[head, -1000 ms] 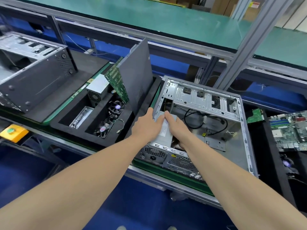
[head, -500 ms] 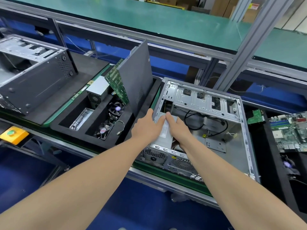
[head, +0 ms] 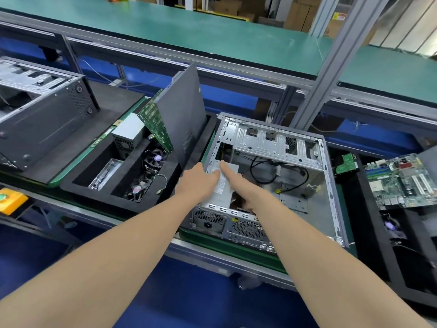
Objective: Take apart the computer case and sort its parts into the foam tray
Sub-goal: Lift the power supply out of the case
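Note:
The open grey computer case [head: 331,192] lies on its side on the green belt. A grey power supply [head: 223,189] sits in its near left corner. My left hand [head: 197,182] grips the supply's left edge beside the case wall. My right hand [head: 240,185] holds its right side, thumb stretched along the top and fingers curled down beside it. Black cables [head: 279,171] lie loose in the case. To the left is the black foam tray [head: 99,198], which holds another power supply [head: 128,136], fans [head: 151,166], a metal bracket [head: 106,174], a green board [head: 156,124] and a dark side panel [head: 186,114].
A second dark case [head: 40,119] rests on a foam pad at far left. Another black tray at right holds a motherboard [head: 402,181] and a small green card [head: 346,163]. A yellow button box [head: 11,200] is at the near left, and an aluminium post [head: 331,67] rises behind the case.
Both hands stay on the power supply in the same corner. The right thumb has stretched a little further forward along its top. Nothing has come out of the case.

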Action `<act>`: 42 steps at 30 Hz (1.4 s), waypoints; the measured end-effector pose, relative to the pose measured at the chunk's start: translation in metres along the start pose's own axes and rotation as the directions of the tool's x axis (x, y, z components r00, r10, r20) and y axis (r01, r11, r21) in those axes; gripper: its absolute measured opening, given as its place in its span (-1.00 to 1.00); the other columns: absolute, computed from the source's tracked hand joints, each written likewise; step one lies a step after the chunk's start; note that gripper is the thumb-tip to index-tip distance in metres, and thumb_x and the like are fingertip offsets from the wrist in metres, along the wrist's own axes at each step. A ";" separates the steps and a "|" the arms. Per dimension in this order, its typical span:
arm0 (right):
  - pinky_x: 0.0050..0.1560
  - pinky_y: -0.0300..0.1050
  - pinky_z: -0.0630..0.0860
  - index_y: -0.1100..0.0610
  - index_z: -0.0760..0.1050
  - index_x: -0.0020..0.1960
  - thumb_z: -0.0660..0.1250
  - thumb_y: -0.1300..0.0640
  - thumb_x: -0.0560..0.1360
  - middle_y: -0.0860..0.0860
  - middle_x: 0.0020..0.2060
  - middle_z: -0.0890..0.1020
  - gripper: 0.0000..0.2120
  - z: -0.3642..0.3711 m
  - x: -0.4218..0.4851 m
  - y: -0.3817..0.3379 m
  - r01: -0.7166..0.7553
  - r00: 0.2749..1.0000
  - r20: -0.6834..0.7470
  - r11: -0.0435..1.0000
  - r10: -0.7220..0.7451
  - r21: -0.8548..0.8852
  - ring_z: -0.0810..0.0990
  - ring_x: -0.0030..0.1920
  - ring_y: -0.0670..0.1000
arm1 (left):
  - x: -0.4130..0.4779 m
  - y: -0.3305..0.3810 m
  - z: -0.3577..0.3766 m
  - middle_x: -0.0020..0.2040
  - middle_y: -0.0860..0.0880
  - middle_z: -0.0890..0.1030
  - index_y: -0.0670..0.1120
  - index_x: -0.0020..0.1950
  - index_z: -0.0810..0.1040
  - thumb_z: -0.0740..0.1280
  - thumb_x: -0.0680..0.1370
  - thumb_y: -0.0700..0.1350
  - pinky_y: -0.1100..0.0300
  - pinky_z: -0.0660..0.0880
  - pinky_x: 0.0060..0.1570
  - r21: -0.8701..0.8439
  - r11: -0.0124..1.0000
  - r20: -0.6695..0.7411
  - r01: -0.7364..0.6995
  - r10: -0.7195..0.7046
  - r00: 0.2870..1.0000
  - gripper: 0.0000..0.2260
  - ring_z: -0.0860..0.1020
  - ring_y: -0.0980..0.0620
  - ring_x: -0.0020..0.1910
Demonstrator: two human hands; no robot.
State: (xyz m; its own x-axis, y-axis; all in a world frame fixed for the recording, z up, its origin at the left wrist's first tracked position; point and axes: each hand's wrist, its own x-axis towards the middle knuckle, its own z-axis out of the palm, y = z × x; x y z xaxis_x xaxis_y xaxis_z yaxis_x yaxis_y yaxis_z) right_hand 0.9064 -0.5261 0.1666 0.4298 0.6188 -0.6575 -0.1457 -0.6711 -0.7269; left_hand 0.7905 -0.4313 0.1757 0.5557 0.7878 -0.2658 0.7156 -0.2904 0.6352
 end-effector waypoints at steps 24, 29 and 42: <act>0.32 0.06 0.47 0.08 0.17 0.66 0.22 -0.52 0.45 0.04 0.51 0.41 -0.01 0.000 0.025 0.000 0.137 0.962 -0.245 0.989 -0.121 0.049 0.48 0.28 0.04 | 0.004 -0.003 0.002 -0.01 0.01 0.61 0.09 0.06 0.43 0.10 0.44 0.52 -0.02 0.57 -0.01 0.016 1.000 -0.047 -0.022 0.023 0.999 -0.46 0.59 -0.12 -0.01; 0.29 0.20 0.60 0.08 0.42 0.39 0.29 -0.51 0.39 0.07 0.25 0.63 -0.18 0.000 0.027 -0.002 0.113 0.964 -0.255 0.986 -0.077 0.127 0.66 0.19 0.15 | 0.003 0.001 0.000 0.07 0.00 0.61 0.09 0.17 0.44 0.06 0.42 0.55 -0.01 0.54 -0.02 0.043 0.999 -0.060 0.003 -0.001 0.998 -0.37 0.58 -0.14 0.06; 0.57 0.21 0.26 -0.01 -0.11 0.73 0.24 -0.59 0.43 -0.03 0.69 0.12 0.12 0.001 0.023 0.002 0.070 0.985 -0.164 0.985 -0.043 0.159 0.24 0.63 0.15 | 0.002 0.000 0.000 0.22 -0.07 0.60 0.03 0.33 0.43 0.15 0.51 0.35 -0.08 0.54 0.13 0.026 1.000 -0.021 0.001 0.000 1.000 -0.46 0.57 -0.19 0.15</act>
State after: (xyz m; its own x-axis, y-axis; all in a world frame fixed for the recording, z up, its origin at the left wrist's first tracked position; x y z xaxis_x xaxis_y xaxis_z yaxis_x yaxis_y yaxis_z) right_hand 0.9148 -0.5128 0.1497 0.5762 0.5718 -0.5840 -0.2549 -0.5532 -0.7931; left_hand 0.7912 -0.4294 0.1754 0.5464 0.7993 -0.2502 0.7266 -0.3038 0.6163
